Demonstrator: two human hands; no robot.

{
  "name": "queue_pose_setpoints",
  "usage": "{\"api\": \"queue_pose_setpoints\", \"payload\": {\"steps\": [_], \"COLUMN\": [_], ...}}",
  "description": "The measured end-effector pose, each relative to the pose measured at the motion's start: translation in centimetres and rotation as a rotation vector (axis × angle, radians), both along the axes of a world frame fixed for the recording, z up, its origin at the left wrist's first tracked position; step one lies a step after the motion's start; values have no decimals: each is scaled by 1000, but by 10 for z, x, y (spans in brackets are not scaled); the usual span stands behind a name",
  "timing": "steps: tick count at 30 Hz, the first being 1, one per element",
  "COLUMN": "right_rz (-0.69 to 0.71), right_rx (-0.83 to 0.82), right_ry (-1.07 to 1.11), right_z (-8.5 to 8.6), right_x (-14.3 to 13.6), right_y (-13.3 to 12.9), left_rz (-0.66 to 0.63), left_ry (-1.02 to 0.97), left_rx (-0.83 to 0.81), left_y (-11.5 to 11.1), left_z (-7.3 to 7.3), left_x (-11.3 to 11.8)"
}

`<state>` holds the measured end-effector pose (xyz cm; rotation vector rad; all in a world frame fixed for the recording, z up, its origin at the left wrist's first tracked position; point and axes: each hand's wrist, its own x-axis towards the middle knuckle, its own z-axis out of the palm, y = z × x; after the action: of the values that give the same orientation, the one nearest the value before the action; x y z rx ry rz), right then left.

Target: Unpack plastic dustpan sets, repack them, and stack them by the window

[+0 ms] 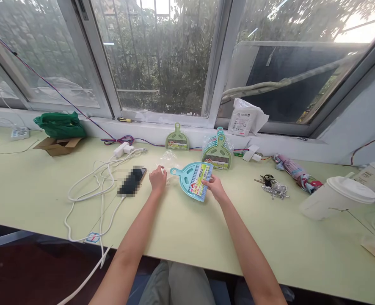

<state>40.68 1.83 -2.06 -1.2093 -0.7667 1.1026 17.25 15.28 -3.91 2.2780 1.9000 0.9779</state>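
My right hand (215, 186) grips the edge of a light blue dustpan and brush set (187, 183), thumb over its yellow printed label. The set is tilted above the table, its looped handle pointing left toward my other hand. Clear plastic bag (169, 157) film lies crumpled just behind and beside my left hand (158, 178), whose curled fingers pinch it. Behind, a green dustpan and brush set (177, 139) leans upright at the window ledge. To its right stands a stack of similar sets (218, 152), a green one in front, with clear wrapping around them.
Left of my hands lie a phone (132, 181) and tangled white cables (106, 184). A green bag (60, 125) sits on a small cardboard box (59, 145). On the right are keys (274, 186), a folded umbrella (297, 173) and a white lidded cup (336, 197). Windows rise behind the table (200, 237).
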Motion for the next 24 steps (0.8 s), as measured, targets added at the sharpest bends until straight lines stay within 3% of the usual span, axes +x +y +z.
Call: {"api": "queue_pose_setpoints", "payload": {"steps": [3,9,15,18,21,24], "right_rz": [81,-211,-159,-207,-312,-380], "right_rx": [-2,32,83,102,125,150], "right_ry": [-2,145,163,171,213,233], "right_z": [2,-15,-18,-17,-19,-20], "right_x": [-1,-19,-44,-52,-54,-53], "right_y": [-1,5,3,1,0,0], "left_rz": [-33,-173,-366,-468,-434,-256], "left_ry": [-21,-1,-67,-123,-327,-790], "left_rx": [10,-6,18,36,71,24], "left_y": [-1,-13,-35,-49,-57,-54], "left_z": [2,11,20,23,25,24], "left_x": [0,7,24,34,41,47]}}
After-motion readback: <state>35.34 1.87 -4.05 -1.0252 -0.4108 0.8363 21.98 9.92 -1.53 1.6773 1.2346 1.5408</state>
